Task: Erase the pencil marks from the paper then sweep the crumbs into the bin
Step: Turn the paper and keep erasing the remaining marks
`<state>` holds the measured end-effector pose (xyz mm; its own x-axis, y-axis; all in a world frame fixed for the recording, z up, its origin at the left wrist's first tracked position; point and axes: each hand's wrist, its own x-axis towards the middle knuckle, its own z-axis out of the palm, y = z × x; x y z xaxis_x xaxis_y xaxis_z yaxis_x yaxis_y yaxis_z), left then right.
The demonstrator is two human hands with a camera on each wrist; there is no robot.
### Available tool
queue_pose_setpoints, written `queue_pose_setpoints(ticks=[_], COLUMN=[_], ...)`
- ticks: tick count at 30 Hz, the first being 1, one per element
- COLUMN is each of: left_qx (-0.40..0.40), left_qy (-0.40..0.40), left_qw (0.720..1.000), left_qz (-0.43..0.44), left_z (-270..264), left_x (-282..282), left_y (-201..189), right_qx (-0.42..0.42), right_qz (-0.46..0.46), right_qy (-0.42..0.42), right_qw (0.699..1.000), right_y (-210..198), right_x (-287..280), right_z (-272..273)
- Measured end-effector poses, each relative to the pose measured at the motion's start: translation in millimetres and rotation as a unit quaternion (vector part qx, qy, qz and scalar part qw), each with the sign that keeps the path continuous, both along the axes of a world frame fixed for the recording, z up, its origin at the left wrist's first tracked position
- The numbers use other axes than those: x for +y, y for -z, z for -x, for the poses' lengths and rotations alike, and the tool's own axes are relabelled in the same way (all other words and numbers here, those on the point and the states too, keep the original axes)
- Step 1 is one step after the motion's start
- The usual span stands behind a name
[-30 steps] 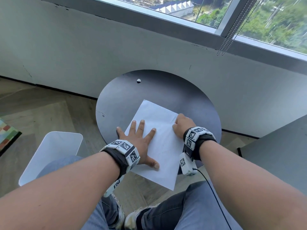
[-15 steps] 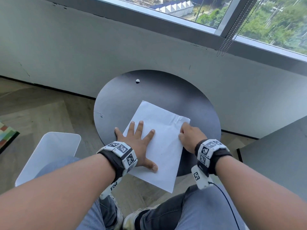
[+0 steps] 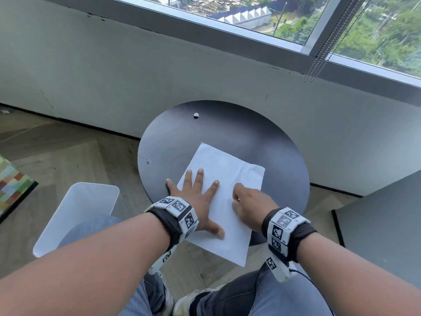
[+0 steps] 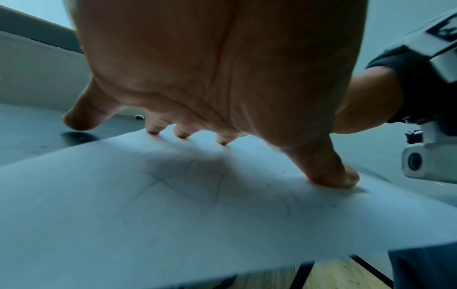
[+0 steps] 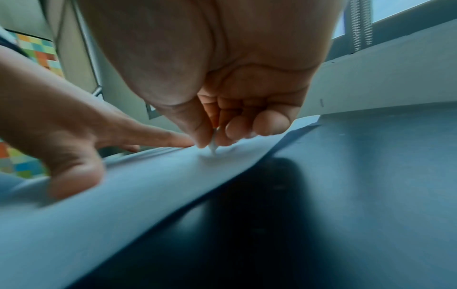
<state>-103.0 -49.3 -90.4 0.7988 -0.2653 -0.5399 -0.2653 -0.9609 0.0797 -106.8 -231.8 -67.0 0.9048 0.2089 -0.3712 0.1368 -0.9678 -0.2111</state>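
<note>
A white sheet of paper (image 3: 227, 176) lies on the round black table (image 3: 227, 126), its near corner hanging over the table's front edge. Faint pencil lines (image 4: 188, 172) show on the paper (image 4: 173, 205). My left hand (image 3: 196, 197) lies flat with fingers spread, pressing the sheet's left part. My right hand (image 3: 248, 204) is curled on the right part of the sheet. In the right wrist view its thumb and fingers pinch a small white eraser (image 5: 213, 145) whose tip touches the paper (image 5: 123, 195). A white bin (image 3: 77, 215) stands on the floor to the left.
A small white piece (image 3: 196, 115) lies at the far side of the table. A grey wall and a window run behind it. A dark surface (image 3: 382, 226) sits at the right. My knees and shoes are below the table's front edge.
My right hand has slid from the sheet's right edge inward and toward me, onto the paper. The left hand keeps pressing in the same place.
</note>
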Motion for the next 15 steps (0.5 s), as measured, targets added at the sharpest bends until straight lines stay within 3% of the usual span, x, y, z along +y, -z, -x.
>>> queue_pose_setpoints(ticks=[3, 9, 15], left_qx=[-0.001, -0.008, -0.022], left_qy=[0.001, -0.003, -0.016], left_qw=[1.000, 1.000, 1.000], left_qz=[0.000, 0.003, 0.008], left_z=[-0.6, 0.9, 2.7], left_x=[-0.2, -2.2, -3.7], left_y=[2.1, 1.2, -6.6], right_qx=[-0.010, -0.041, -0.057], right_qz=[0.004, 0.027, 0.000], right_qy=[0.021, 0.162, 0.143], right_qw=[1.000, 0.986, 0.988], right_y=[4.5, 6.6, -1.8], right_x=[-2.6, -27.2, -17.1], right_z=[-16.0, -73.8, -68.5])
